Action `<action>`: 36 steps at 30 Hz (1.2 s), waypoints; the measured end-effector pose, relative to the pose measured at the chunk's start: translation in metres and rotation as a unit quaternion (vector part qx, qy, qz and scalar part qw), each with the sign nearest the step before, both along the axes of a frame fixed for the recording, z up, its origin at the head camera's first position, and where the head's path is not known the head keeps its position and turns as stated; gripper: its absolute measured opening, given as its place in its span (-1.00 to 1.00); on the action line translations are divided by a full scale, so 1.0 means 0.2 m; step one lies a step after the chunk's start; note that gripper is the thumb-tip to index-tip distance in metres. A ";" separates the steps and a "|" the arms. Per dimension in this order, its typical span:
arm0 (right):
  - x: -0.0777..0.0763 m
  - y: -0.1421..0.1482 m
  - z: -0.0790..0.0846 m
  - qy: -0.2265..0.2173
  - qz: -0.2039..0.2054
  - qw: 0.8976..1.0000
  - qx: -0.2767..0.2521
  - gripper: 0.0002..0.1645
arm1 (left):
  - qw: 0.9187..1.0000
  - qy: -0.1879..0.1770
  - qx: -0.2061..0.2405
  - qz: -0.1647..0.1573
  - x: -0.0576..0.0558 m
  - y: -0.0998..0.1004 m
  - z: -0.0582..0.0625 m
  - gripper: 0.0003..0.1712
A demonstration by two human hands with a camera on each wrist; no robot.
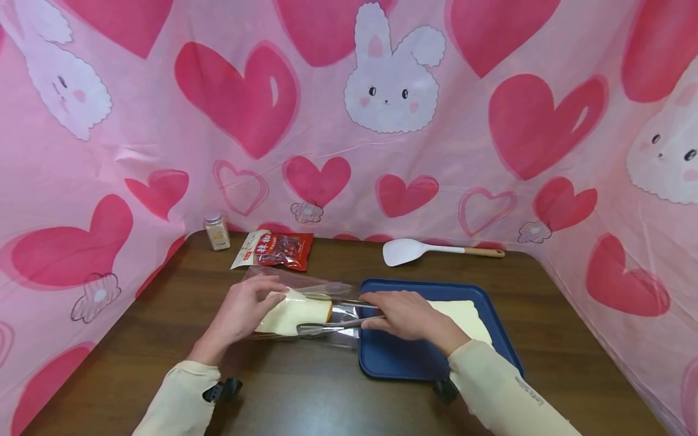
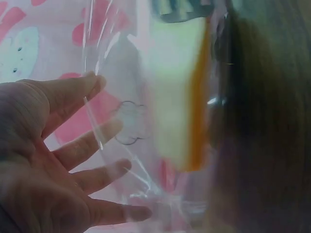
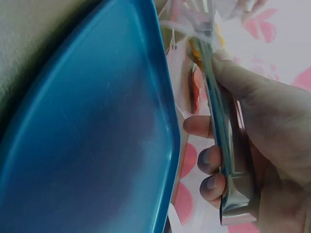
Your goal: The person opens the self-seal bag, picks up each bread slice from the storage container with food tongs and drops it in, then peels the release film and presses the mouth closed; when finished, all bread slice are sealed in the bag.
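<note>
With its fingers wrapped round metal tongs [image 3: 225, 141], my right hand [image 1: 400, 312] is above the left rim of the blue tray [image 1: 389, 357]. The tongs' two ends reach left along either side of pale bread with a brown crust [image 1: 300, 312], which lies in a clear plastic bag [image 1: 322, 284]. My left hand [image 1: 245, 309] is at the bag's left part. Its thumb and forefinger pinch the film in the left wrist view, while the other fingers spread behind it. Another pale bread slice [image 1: 463, 316] lies on the tray, partly hidden by my right forearm.
A small jar [image 1: 217, 233] stands at the back left. Beside it lies a red and white food packet [image 1: 283, 249]. A white spatula with a wooden handle [image 1: 406, 250] rests behind the tray. Pink patterned cloth [image 1: 338, 145] rises along the table's back and sides.
</note>
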State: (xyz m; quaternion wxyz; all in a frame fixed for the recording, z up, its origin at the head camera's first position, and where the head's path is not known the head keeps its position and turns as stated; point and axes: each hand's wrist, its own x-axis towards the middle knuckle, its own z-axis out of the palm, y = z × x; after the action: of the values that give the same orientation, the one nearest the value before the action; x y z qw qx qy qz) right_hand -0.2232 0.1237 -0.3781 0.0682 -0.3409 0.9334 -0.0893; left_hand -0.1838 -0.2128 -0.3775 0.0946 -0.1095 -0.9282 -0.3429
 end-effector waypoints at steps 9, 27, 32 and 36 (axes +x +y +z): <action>0.00 -0.03 -0.03 0.019 0.013 0.999 -0.022 -0.24 | 1.000 0.024 0.011 -0.013 -0.01 0.00 -0.04 -0.80; -0.01 -0.11 -0.02 0.023 0.019 0.999 -0.015 -0.22 | 0.997 -0.017 0.042 -0.057 -0.02 -0.01 -0.05 -0.80; -0.03 -0.11 0.00 0.018 0.019 1.000 -0.017 -0.23 | 0.996 -0.012 0.048 -0.068 -0.02 -0.01 -0.04 -0.80; -0.05 -0.09 0.00 -0.010 0.012 1.000 -0.019 -0.22 | 0.995 -0.040 0.058 -0.072 -0.02 -0.04 -0.04 -0.80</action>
State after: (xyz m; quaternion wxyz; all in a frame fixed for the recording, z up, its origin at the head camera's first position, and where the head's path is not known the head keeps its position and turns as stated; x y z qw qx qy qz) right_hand -0.2330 0.1063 -0.3788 0.0721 -0.3523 0.9266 -0.1098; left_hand -0.1882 -0.2205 -0.3846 0.0382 -0.1568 -0.8993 -0.4065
